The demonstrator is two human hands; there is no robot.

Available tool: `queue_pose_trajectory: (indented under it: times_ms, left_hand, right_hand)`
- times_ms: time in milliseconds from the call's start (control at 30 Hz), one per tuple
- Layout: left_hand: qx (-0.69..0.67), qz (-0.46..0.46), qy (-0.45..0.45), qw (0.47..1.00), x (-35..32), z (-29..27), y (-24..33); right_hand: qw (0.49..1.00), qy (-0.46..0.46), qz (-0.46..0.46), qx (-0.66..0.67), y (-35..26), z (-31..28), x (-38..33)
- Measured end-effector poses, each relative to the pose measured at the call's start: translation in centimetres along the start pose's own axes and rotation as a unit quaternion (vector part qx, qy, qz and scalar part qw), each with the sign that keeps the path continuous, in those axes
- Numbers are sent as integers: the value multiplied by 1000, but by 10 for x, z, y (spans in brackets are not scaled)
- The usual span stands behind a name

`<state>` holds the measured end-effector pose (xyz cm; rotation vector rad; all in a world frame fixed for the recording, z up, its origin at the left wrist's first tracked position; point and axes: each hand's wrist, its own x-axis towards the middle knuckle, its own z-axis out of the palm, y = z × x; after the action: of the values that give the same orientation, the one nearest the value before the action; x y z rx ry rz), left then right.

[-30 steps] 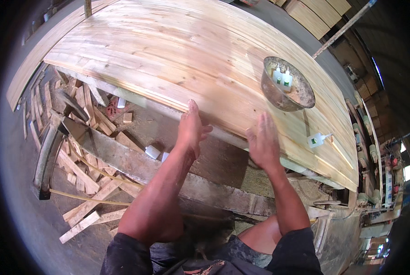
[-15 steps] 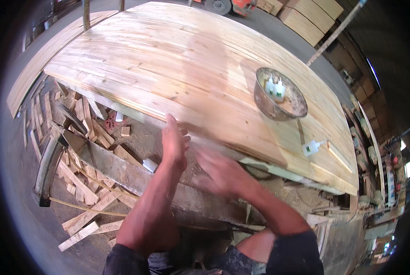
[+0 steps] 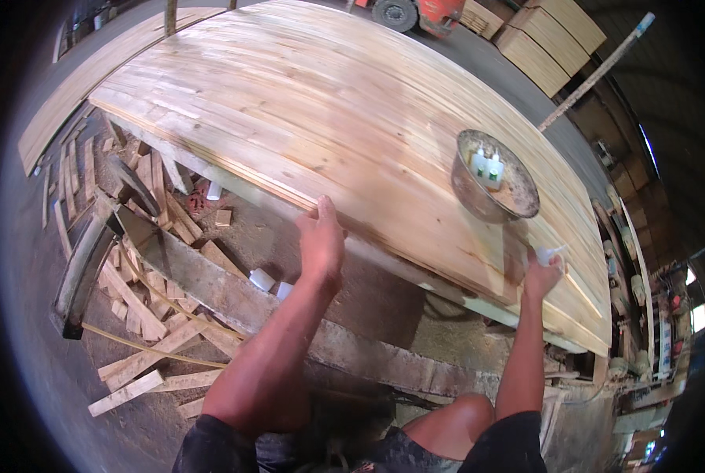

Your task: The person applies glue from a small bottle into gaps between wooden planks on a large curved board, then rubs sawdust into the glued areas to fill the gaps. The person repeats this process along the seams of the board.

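A wide panel of pale wooden strips (image 3: 289, 102) lies in front of me. My left hand (image 3: 321, 244) is at its near edge, fingers bent against the edge and partly hidden. To the right, my right hand (image 3: 543, 276) closes round a small translucent squeeze bottle (image 3: 553, 254) with a pointed nozzle, low over the panel. Beyond that hand stands a worn metal bowl (image 3: 478, 193), tilted in view, with white nozzle bottles (image 3: 488, 167) in it. A narrow loose wood strip (image 3: 585, 293) lies beside the right hand.
Below the panel runs a dusty metal beam (image 3: 234, 292). Wood offcuts (image 3: 151, 315) litter the floor at left, with white bottles (image 3: 262, 279) near the beam. A slanted pole (image 3: 597, 75) rises at far right. Stacked boards (image 3: 549, 47) and a red vehicle (image 3: 439, 16) stand behind.
My right hand has swung from beside my left hand out to the right and taken hold of the squeeze bottle. My left hand stays by the panel edge. The view has shifted slightly.
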<state>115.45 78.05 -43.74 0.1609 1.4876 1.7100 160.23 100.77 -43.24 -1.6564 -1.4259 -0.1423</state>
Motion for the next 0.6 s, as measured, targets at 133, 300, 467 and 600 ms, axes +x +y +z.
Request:
queue_pose_trajectory:
  times_ms: [133, 300, 467, 600]
  left_hand:
    - [6, -3, -7, 1000, 1, 0, -1]
    - [3, 0, -12, 1000, 6, -2, -4]
    - [23, 21, 27, 999, 10, 2, -7]
    - [17, 7, 5, 1000, 4, 1, -1]
  right_hand:
    - [997, -43, 44, 44, 29, 14, 12]
    - [988, -70, 30, 135, -8, 6, -17]
    - [927, -235, -112, 271, -122, -55, -81]
    - [893, -299, -327, 81, -210, -69, -109]
